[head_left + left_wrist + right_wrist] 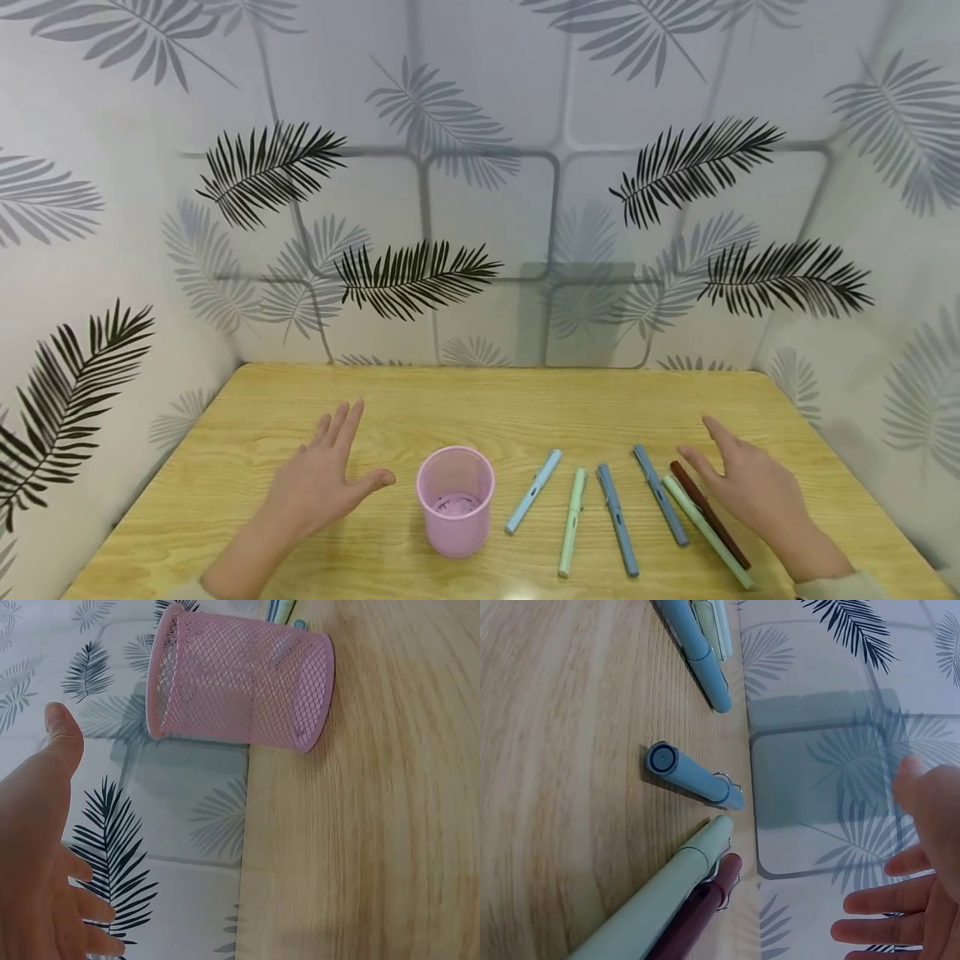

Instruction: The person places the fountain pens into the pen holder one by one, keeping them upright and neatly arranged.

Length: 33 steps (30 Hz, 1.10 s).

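Holding the left hand (322,479) out above the worktop (465,400), over the part toward its left edge, had the thumb spread away from the straight fingers and pointed toward the pink mesh cup (458,533). Saw the cup standing upright on the worktop, just right of that hand, well in from the left edge and well apart from the far edge. Found a gap between hand and cup in the left wrist view.

Had the right hand (757,487) out above the worktop toward its right edge, thumb parted from the relaxed, extended fingers. Saw, in a loose fan between cup and right hand, counting toward the right edge: a light blue pen (532,493) and a pale green pen (571,525), far ends leaning right; a mid-blue pen (618,522), a second mid-blue pen (661,496), a second pale green pen (707,531) and a dark red pen (712,515), far ends leaning left. Found the last two close alongside each other, nearest the right hand; could not tell touching from merely near.

Noticed metal clips (724,777) by the far ends of the three rightmost. Saw leaf-printed wall (487,217) beyond the far edge, and pale sleeves (843,587) at both forearms.
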Each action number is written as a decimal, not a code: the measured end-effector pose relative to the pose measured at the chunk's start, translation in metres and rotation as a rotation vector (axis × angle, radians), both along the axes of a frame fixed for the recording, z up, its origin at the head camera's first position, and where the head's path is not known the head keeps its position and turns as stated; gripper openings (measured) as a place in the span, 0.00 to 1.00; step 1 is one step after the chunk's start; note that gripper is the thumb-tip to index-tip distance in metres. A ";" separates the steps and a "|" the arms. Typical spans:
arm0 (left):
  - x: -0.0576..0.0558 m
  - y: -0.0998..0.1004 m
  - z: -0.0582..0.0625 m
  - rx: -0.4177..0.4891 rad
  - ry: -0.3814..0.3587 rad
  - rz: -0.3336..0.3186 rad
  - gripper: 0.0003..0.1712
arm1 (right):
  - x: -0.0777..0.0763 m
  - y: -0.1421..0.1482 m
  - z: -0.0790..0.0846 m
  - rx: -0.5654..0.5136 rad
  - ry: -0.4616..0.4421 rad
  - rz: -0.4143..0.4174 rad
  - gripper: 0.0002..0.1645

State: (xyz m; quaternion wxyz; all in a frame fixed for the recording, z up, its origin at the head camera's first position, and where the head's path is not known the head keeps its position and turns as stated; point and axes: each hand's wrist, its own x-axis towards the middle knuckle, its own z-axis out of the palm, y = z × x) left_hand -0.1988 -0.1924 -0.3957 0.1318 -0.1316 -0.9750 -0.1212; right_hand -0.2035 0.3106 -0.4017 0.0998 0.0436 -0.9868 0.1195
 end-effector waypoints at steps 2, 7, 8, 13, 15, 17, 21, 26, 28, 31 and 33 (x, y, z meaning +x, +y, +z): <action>0.001 0.004 -0.002 0.055 -0.017 -0.002 0.57 | -0.001 0.002 -0.001 -0.017 -0.004 0.008 0.44; 0.004 0.014 -0.009 0.133 0.003 0.000 0.57 | -0.006 0.007 -0.008 -0.053 -0.010 0.054 0.37; 0.005 0.016 -0.010 0.143 0.015 0.001 0.56 | -0.007 0.008 -0.010 -0.060 -0.013 0.064 0.35; 0.012 0.029 -0.013 0.232 0.083 -0.031 0.54 | -0.010 0.007 -0.017 -0.086 -0.014 0.076 0.22; 0.014 0.035 -0.015 0.272 0.102 -0.052 0.53 | -0.009 0.007 -0.020 -0.097 -0.031 0.080 0.19; 0.017 0.041 -0.017 0.295 0.119 -0.074 0.53 | -0.009 0.008 -0.024 -0.104 -0.052 0.083 0.16; 0.021 0.051 -0.020 0.339 0.114 -0.106 0.53 | -0.009 0.011 -0.029 -0.116 -0.126 0.066 0.13; 0.024 0.063 -0.023 0.413 0.047 -0.134 0.55 | -0.011 0.015 -0.030 -0.120 -0.162 0.034 0.14; 0.024 0.066 -0.025 0.435 0.031 -0.140 0.56 | -0.011 0.015 -0.032 -0.120 -0.166 0.039 0.14; 0.025 0.068 -0.030 0.454 0.012 -0.142 0.57 | -0.012 0.014 -0.035 -0.142 -0.196 0.052 0.14; 0.026 0.069 -0.034 0.483 -0.006 -0.156 0.57 | -0.012 0.013 -0.037 -0.152 -0.227 0.052 0.14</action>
